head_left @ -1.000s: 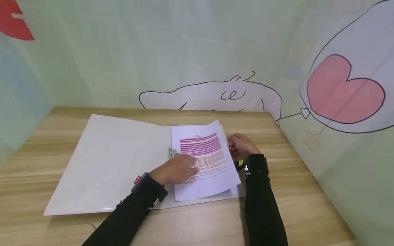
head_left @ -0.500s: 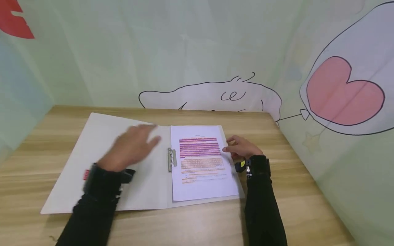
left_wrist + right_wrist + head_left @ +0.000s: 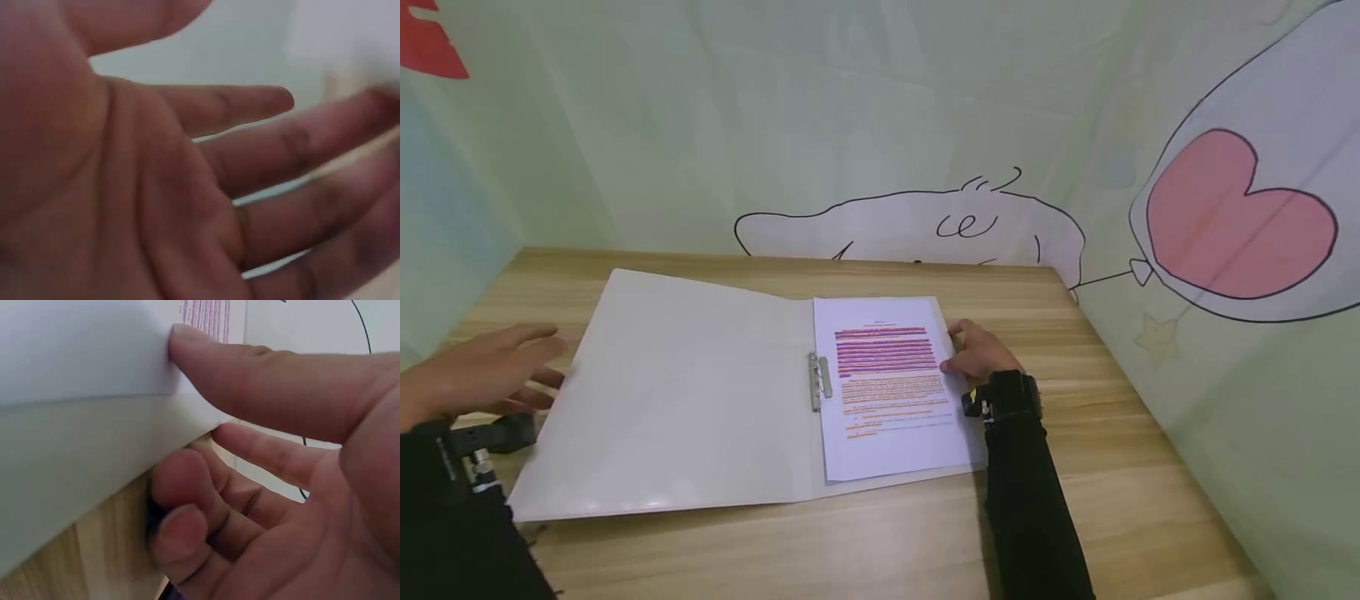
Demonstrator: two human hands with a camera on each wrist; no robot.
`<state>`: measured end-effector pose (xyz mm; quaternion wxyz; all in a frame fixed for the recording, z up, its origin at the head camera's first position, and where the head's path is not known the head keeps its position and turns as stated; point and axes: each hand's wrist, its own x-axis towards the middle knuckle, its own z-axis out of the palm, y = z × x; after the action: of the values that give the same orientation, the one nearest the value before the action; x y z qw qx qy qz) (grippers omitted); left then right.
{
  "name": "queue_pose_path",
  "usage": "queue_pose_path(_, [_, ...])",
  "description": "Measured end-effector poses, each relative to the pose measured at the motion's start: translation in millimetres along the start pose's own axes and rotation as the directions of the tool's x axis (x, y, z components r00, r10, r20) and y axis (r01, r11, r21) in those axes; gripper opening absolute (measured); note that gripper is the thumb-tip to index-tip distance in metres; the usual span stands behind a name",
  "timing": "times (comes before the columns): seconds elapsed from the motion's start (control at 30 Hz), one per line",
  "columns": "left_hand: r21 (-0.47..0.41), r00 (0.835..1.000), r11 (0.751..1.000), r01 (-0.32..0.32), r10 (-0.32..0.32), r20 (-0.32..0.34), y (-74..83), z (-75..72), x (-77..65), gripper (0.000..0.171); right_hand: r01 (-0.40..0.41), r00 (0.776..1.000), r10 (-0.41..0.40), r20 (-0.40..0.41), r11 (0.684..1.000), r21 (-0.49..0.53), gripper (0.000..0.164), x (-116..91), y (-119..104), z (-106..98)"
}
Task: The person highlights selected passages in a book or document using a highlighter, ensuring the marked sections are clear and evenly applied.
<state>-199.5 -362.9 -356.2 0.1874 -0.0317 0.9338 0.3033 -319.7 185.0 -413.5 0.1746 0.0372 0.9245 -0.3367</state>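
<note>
A white folder [image 3: 700, 400] with a metal clip [image 3: 819, 382] at its spine lies spread open on the wooden table. On its right half rests a printed sheet [image 3: 895, 450], its upper lines marked purple and lower ones orange. My right hand [image 3: 981, 350] is at the folder's right edge. In the right wrist view, the thumb [image 3: 237, 378] presses on the sheet, while the curled fingers [image 3: 181, 478] sit along and below the folder's edge. Over at the left, my left hand [image 3: 497, 371] holds nothing, fingers spread and slightly bent, its fingertips overlapping the left cover's outer edge.
Bare wood of the table [image 3: 880, 542] shows in front of the folder and to its right. A pale green fabric wall [image 3: 880, 100] with cartoon drawings rises behind the table and along both sides.
My left hand has left the sheet and moved left across the folder to its outer edge. The sheet, earlier lifted and skewed, now lies flat. My right thumb has come onto the sheet's edge.
</note>
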Motion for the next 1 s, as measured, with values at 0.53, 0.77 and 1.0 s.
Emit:
queue_pose_path(0.53, [-0.684,0.622,0.419,-0.597,0.78,-0.064,62.1,-2.4,-21.7,0.054,0.003,0.998,-0.003,-0.057,1.0,0.009,0.054,12.0,-0.6,3.8])
queue_pose_path(0.77, [-0.374,0.748,0.696,-0.613,0.664,0.011,152.9,57.3,-2.3,0.05,0.04,0.998,-0.04,-0.053,0.999,-0.012,0.051,13.5,3.0,0.9])
queue_pose_path(1.0, [0.073,0.849,0.847,-0.527,0.521,0.09,181.6,138.0,42.3,0.065,0.156,0.987,-0.158,0.017,0.986,0.059,0.033,16.6,6.5,7.5])
